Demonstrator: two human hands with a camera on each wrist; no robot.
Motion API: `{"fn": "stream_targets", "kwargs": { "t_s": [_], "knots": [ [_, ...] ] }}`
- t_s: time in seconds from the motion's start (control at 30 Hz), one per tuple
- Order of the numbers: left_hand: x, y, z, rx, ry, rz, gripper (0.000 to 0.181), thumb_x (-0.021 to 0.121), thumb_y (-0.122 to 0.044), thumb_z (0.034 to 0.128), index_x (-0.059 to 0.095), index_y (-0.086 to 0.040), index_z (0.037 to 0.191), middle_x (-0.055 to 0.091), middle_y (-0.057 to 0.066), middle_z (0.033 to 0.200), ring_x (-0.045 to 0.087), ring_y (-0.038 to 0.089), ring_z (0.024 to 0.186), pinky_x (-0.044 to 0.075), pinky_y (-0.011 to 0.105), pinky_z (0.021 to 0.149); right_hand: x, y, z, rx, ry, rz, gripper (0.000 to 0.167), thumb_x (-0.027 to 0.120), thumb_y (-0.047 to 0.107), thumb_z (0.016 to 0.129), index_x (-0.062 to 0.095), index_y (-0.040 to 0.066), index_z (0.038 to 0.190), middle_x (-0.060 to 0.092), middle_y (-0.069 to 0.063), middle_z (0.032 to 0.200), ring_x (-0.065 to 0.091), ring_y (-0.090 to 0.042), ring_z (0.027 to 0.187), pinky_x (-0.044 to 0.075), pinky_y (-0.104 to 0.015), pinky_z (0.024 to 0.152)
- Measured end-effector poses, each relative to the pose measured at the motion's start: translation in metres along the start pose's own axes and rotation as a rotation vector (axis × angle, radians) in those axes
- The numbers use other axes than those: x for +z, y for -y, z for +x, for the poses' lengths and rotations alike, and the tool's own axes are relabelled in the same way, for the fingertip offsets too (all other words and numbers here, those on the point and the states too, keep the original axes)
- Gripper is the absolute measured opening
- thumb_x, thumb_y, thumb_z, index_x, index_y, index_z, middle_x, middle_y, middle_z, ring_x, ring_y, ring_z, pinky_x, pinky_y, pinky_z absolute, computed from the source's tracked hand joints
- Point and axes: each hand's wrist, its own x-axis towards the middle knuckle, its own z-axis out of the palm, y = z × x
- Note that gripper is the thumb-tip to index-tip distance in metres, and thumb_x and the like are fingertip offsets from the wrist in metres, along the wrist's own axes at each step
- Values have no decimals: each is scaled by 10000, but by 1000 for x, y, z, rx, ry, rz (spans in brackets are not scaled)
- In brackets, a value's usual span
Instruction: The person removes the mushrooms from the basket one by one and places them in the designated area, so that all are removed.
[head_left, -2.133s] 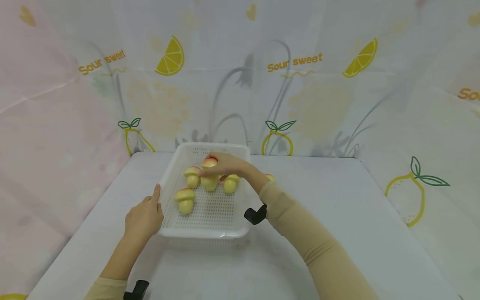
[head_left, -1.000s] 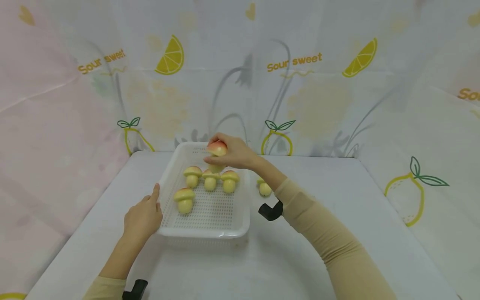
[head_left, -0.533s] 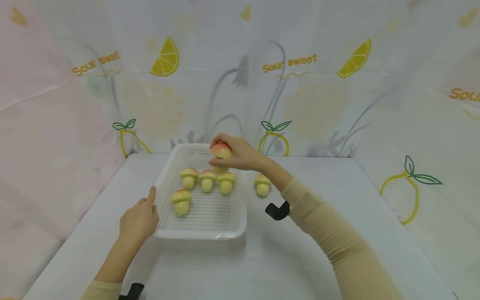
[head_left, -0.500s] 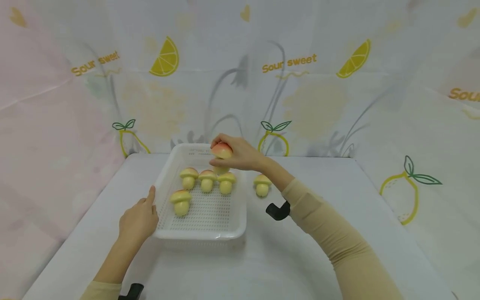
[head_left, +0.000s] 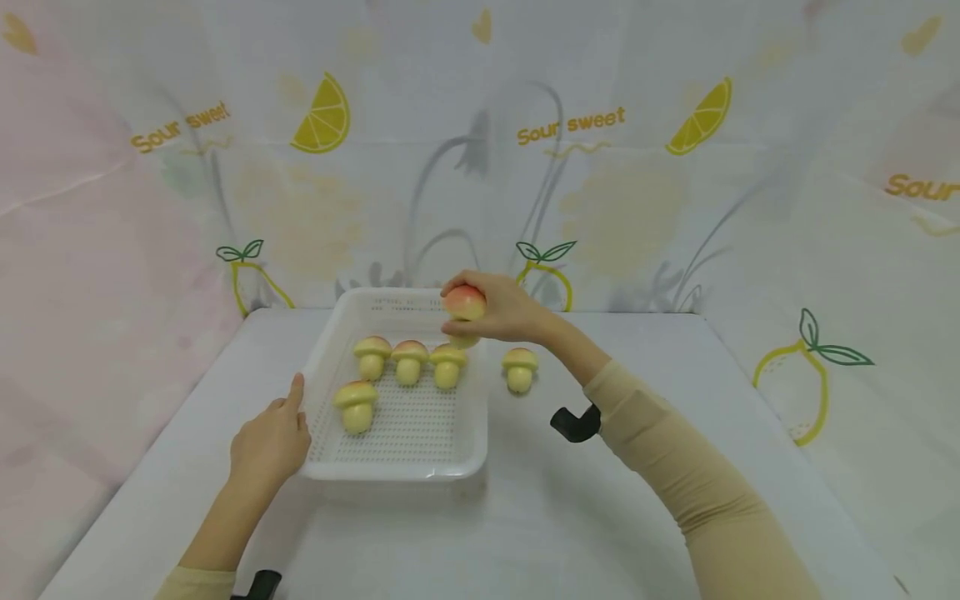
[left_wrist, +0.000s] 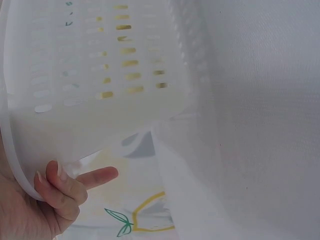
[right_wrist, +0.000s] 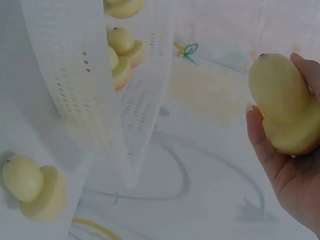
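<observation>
In the head view my right hand (head_left: 506,310) grips a mushroom-shaped piece (head_left: 465,303) with a reddish cap, above the back right rim of a white perforated basket (head_left: 390,477). The right wrist view shows thumb and fingers of the right hand (right_wrist: 295,185) around the held yellow mushroom (right_wrist: 280,90). Several similar mushrooms (head_left: 408,371) lie inside the basket. My left hand (head_left: 270,442) is at the basket's left rim, index finger extended along it. Seen in the left wrist view, the left hand (left_wrist: 60,200) has its fingers curled under the rim, against the outer wall.
Another mushroom (head_left: 519,371) lies on the white table (head_left: 600,517) just right of the basket; it also shows in the right wrist view. Behind the table hangs a cloth (head_left: 637,208) printed with lemons and lettering.
My right hand has lifted the mushroom up from among the others and carried it right, toward the basket's back right rim. The left hand keeps its place at the rim. The head view has shifted slightly.
</observation>
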Motion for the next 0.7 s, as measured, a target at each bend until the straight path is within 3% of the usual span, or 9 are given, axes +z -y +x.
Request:
{"fn": "stream_targets", "kwargs": {
  "t_s": [0.3,0.5,0.7],
  "knots": [
    [0,-2,-2,24,-20,-16,547,395,-93,982,226,65,1478,493,382,1246,492,254,521,438,360,459,-13,-9,-18,54,-9,8,422,781,308,805,604,131,1145,630,6,1058,575,-147,890,479,-314,776],
    [-1,-2,0,33,-44,-4,544,410,-88,969,256,75,1464,511,380,1218,553,323,589,462,424,485,-19,-15,-27,47,-34,2,413,793,285,791,610,125,1125,637,-5,1011,571,-157,849,480,-316,748],
    [-1,-1,-1,20,-26,-4,548,412,-90,970,247,76,1466,513,379,1213,552,320,596,461,420,488,-23,-18,-32,61,-28,-11,408,787,299,798,606,151,1132,641,-2,1089,575,-152,897,478,-318,781]
  ]
}}
